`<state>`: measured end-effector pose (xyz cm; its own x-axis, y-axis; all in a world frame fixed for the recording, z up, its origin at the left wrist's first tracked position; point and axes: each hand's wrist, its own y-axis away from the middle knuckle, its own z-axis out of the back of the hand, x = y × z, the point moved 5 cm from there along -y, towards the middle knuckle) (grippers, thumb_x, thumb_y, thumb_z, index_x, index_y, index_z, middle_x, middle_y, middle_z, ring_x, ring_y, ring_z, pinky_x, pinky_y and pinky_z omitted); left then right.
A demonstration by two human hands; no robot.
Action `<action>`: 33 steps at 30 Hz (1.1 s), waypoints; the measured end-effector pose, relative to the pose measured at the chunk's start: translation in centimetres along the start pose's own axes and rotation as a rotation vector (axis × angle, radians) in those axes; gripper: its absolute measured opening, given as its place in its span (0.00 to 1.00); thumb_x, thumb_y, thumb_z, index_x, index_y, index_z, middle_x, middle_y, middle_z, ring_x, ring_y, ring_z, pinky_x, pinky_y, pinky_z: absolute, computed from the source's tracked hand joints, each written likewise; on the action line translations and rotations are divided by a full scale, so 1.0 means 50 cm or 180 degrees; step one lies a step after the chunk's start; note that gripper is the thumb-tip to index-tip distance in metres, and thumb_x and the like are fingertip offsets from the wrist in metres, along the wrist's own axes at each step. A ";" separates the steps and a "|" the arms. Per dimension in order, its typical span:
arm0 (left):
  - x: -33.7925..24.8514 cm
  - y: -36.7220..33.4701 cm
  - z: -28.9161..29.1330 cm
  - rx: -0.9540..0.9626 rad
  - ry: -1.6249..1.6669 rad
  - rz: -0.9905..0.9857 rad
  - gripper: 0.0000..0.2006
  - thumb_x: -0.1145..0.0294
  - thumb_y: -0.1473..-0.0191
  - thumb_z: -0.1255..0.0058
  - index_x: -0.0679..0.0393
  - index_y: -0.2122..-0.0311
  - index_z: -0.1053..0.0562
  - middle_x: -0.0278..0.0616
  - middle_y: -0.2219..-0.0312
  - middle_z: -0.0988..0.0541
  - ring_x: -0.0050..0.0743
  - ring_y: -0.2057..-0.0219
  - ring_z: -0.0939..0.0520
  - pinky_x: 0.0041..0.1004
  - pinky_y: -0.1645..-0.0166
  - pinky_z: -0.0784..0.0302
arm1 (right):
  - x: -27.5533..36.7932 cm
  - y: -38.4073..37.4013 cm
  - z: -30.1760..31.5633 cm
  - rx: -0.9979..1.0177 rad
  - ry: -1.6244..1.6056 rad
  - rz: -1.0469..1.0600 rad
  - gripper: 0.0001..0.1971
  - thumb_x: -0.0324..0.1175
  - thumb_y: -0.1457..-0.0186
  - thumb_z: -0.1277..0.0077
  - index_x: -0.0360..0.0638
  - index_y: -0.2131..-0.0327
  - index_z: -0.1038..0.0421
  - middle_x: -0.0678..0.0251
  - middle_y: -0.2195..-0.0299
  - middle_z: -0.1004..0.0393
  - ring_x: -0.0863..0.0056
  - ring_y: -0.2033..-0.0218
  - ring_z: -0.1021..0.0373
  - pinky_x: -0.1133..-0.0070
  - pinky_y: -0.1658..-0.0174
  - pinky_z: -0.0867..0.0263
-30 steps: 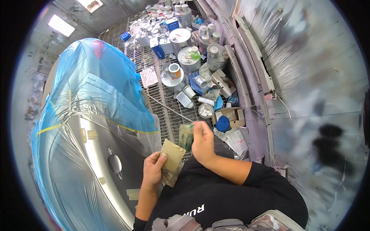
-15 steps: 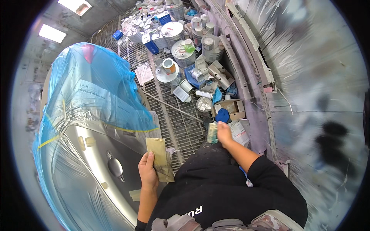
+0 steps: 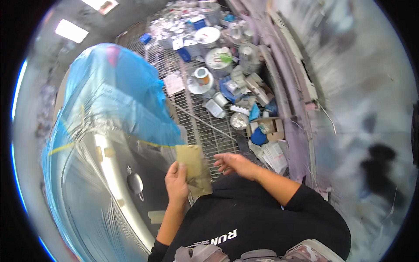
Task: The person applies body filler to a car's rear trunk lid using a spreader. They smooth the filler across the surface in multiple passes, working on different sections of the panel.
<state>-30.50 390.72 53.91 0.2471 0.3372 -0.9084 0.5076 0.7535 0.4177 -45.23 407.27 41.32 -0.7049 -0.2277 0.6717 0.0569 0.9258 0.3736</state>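
Note:
My left hand (image 3: 176,183) pinches a flat, yellowish rectangular sheet (image 3: 190,163) at its left edge, thumb on top. The sheet's lower part is smudged dark; its exact kind I cannot make out. My right hand (image 3: 235,164), fingers stretched toward the sheet, holds nothing and stays apart from it. Left of my left hand stands a grey car door with a handle (image 3: 135,183) and a bright silver strip. Pale tape patches (image 3: 156,217) stick to the door. Blue plastic film (image 3: 118,83) covers the car around it, edged with yellow tape (image 3: 150,144).
Metal cans (image 3: 200,83), boxes (image 3: 273,126) and crumpled wrappings crowd the grating floor (image 3: 209,131) ahead and to the right. A thin rod (image 3: 200,118) lies across the grating. A blue cap-like thing (image 3: 259,137) lies beside a carton. The film-covered wall (image 3: 358,109) rises at the right.
My right hand has moved left toward the sheet, and the greenish block-like thing it held is no longer visible. My left hand keeps the sheet. The view has shifted slightly and blurred.

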 end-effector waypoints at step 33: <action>-0.013 0.425 0.243 -0.1810 -0.0852 -0.1826 0.22 0.71 0.36 0.47 0.66 0.38 0.29 0.59 0.56 0.19 0.57 0.56 0.16 0.38 0.51 0.21 | 0.014 -0.042 -0.582 0.0365 0.0833 0.0620 0.17 0.34 0.32 0.45 0.38 0.45 0.33 0.65 0.53 0.23 0.78 0.53 0.27 0.77 0.48 0.30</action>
<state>-9.86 399.66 63.56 0.3014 -0.2744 -0.9131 0.1397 0.9601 -0.2424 -25.26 396.40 59.65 -0.4826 -0.0991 0.8702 0.0822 0.9841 0.1577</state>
